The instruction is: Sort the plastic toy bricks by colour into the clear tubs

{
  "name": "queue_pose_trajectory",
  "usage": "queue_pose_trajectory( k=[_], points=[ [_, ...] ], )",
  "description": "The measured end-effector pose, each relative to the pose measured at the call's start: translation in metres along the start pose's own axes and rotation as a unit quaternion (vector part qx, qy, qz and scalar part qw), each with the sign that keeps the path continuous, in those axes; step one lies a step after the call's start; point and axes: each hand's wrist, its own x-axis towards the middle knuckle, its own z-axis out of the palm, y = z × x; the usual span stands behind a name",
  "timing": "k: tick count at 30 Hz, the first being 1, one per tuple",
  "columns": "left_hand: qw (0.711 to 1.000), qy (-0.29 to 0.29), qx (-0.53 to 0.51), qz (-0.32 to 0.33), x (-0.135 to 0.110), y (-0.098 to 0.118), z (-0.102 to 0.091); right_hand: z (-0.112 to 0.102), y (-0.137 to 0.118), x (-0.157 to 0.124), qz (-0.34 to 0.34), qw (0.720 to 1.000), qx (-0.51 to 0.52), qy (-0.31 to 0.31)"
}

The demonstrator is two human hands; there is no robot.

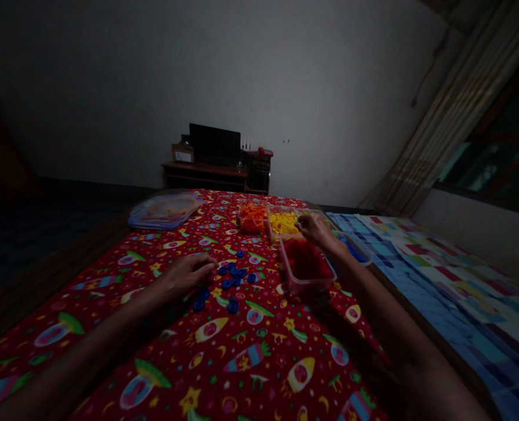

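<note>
Cloth-covered desk (175, 345), dim light. Blue pieces (234, 271) loose mid-desk; left hand (196, 272) just left of them, fingers curled, grip unclear. Right hand (315, 228) just right of yellow pieces (282, 222), fingers look together, can't tell on what. Keep forearm (373, 292) clear of red box (312, 285).

From the loose blue pieces (233, 271) on my red-patterned desk (272, 330), my left hand (192, 273) rests at nine o'clock. My right hand (315, 228), fingertips bunched, hovers at two, beside the yellow pieces (284, 222). The red tub (310, 286) sits at three, the lids (167, 210) at ten.
</note>
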Motion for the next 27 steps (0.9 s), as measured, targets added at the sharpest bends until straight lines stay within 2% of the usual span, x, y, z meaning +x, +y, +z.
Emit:
queue_pose_trajectory(
  k=[3,5,7,9,11,13,15,17,20,23,27],
  points=[
    [0.999,-0.04,-0.026,-0.01,0.0,-0.001,0.002,-0.009,0.043,0.021,0.094,0.992,-0.065,-0.044],
    [0.997,-0.06,-0.042,-0.022,-0.001,-0.001,0.0,-0.011,0.062,0.03,0.127,0.987,-0.073,-0.073],
    [0.994,-0.087,-0.046,-0.036,-0.002,0.001,-0.007,-0.012,0.071,0.035,0.136,0.985,-0.07,-0.081],
    [0.992,-0.117,-0.022,-0.04,-0.004,0.004,-0.017,-0.013,0.067,0.035,0.13,0.989,-0.057,-0.052],
    [0.991,-0.128,0.026,-0.032,-0.006,0.008,-0.027,-0.015,0.051,0.029,0.089,0.996,-0.018,0.001],
    [0.989,-0.124,0.081,-0.026,-0.01,0.012,-0.033,-0.015,0.023,0.017,0.015,0.998,0.052,0.032],
    [0.984,-0.126,0.124,-0.024,-0.015,0.015,-0.033,-0.012,-0.012,-0.002,-0.061,0.989,0.129,0.021],
    [0.976,-0.141,0.163,-0.022,-0.02,0.019,-0.028,-0.004,-0.048,-0.023,-0.11,0.976,0.189,-0.002],
    [0.965,-0.146,0.216,-0.016,-0.028,0.024,-0.017,0.019,-0.085,-0.05,-0.17,0.961,0.208,-0.067],
    [0.962,-0.143,0.233,0.005,-0.032,0.026,-0.008,0.051,-0.098,-0.063,-0.176,0.966,0.175,-0.077],
    [0.968,-0.13,0.211,0.043,-0.029,0.02,-0.004,0.09,-0.093,-0.067,-0.193,0.967,0.138,-0.096]
  ],
)
